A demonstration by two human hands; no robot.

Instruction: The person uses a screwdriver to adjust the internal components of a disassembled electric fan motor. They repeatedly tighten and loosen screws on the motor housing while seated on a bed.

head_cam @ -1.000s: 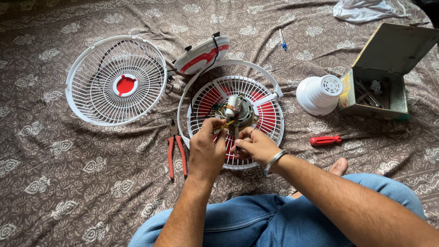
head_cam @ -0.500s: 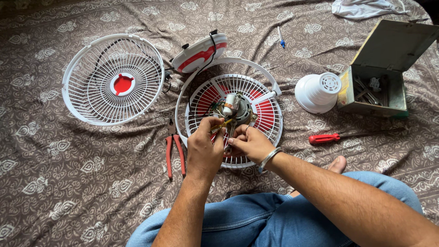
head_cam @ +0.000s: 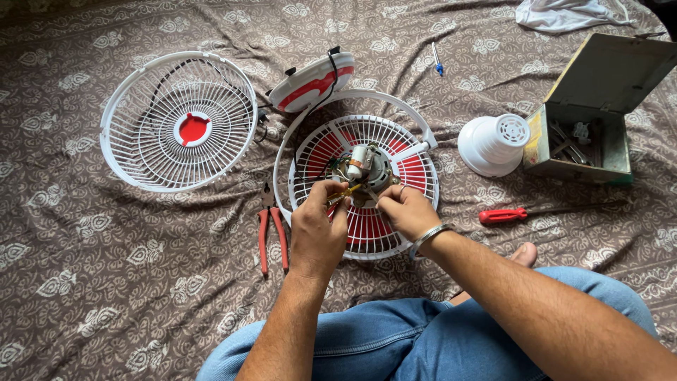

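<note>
Left hand [head_cam: 317,226] pinches yellow wire [head_cam: 347,190] | right hand [head_cam: 405,210] closed against fan motor [head_cam: 367,168] | motor just above both hands, on rear grille [head_cam: 423,169]

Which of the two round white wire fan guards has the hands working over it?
The white wire guard with red blades and motor, nearer the person. The other guard lies apart, untouched.

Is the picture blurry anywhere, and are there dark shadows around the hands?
Head view: sharp all over, in soft, even light without glare. The left hand and right hand cast only faint shadows on the round white wire fan guard; the brown patterned cloth stays clear to the edges.
</note>
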